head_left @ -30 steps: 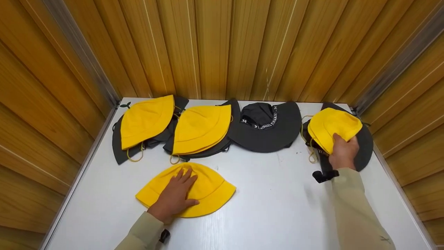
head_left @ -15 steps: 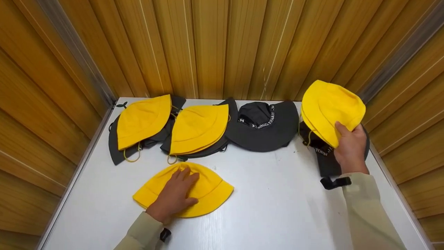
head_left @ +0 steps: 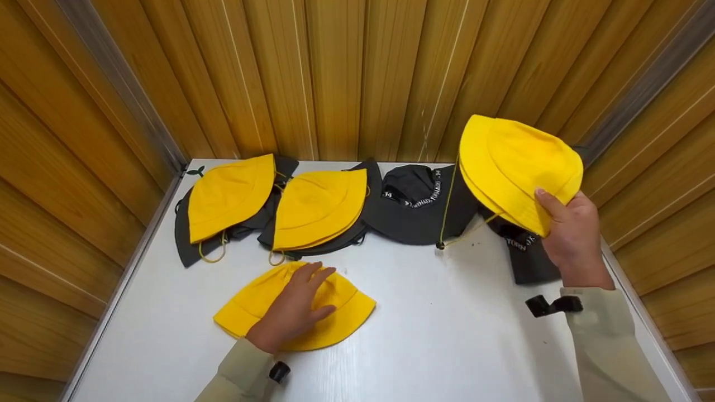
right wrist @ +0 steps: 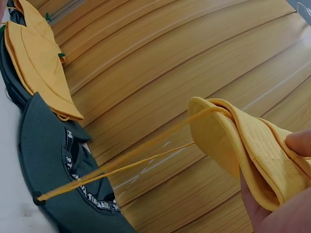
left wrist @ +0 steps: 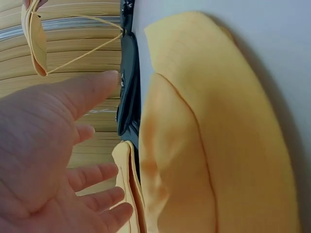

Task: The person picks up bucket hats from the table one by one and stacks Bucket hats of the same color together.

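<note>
My right hand (head_left: 578, 240) grips a yellow bucket hat (head_left: 514, 162), thumb on the outside, and holds it in the air above the table's right side. From this hat a yellow chin cord (right wrist: 116, 167) hangs in a loop with a dark toggle at its end. Flattened on the front of the table lies another yellow bucket hat (head_left: 349, 304). Just over it is my left hand (head_left: 293, 312), fingers loosely extended; in the left wrist view a gap shows between this hand and the hat (left wrist: 233, 126). A dark hat (head_left: 533, 265) lies partly hidden beneath the raised one.
Along the back of the white table (head_left: 424, 346) lie a yellow hat (head_left: 232, 195) over dark ones at left, a second yellow hat (head_left: 324, 206) over dark ones, and an upturned dark hat (head_left: 413, 226) with white lettering. Wood-look panels (head_left: 335, 72) enclose three sides.
My right hand has lifted the yellow hat off the dark one at right, up and slightly leftward, and its cord now dangles free. My left hand has risen off the front hat.
</note>
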{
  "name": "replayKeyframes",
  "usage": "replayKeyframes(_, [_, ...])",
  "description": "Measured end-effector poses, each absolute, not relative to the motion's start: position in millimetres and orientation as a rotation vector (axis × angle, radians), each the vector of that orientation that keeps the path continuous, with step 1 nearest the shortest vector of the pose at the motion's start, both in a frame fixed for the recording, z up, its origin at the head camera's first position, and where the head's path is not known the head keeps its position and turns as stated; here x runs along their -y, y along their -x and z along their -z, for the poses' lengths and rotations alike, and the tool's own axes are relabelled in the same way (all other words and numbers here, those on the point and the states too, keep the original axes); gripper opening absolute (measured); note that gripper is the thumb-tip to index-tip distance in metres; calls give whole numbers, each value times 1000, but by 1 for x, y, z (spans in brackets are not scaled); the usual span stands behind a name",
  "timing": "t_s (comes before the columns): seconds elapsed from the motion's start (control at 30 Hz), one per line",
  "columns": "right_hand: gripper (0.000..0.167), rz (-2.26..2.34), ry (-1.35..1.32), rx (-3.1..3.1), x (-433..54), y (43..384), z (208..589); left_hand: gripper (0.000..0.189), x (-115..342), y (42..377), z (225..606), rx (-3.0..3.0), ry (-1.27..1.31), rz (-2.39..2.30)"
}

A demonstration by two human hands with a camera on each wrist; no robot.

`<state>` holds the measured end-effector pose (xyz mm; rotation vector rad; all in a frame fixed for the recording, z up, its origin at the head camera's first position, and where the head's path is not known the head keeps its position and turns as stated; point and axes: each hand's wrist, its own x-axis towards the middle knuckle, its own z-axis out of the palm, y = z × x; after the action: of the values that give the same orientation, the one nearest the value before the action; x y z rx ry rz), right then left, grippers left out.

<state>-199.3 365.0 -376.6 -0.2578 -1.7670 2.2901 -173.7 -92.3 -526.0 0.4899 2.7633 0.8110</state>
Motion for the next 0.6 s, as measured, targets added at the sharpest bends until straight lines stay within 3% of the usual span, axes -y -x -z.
replayKeyframes(0.37, [50,-2436,-5,1837,-341,188,362,74,41,192,510,-2618,-523,-1331])
replayKeyframes(0.6, [36,-2586,-202,1813,-335,182,357,80,-14,229,486,-2331,-456,-1897])
